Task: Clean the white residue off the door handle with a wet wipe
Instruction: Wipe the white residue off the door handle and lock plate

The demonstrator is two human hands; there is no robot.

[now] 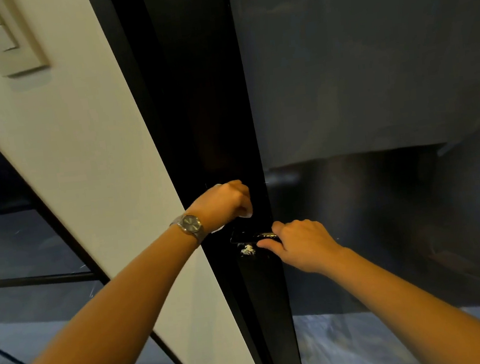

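The wipe (247, 214) hung above the handle (251, 236)!
Left hand (223, 204) clutched it; right hand (296, 244) gripped the level handle, residue (247, 250) just beneath.

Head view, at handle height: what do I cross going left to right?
Cream wall panel, silver wristwatch, left hand gripping the white wet wipe, white residue smear, right hand holding the black door handle, grey frosted glass door.

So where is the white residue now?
Head view, centre: the white residue sits just below the door handle, left of the right hand.
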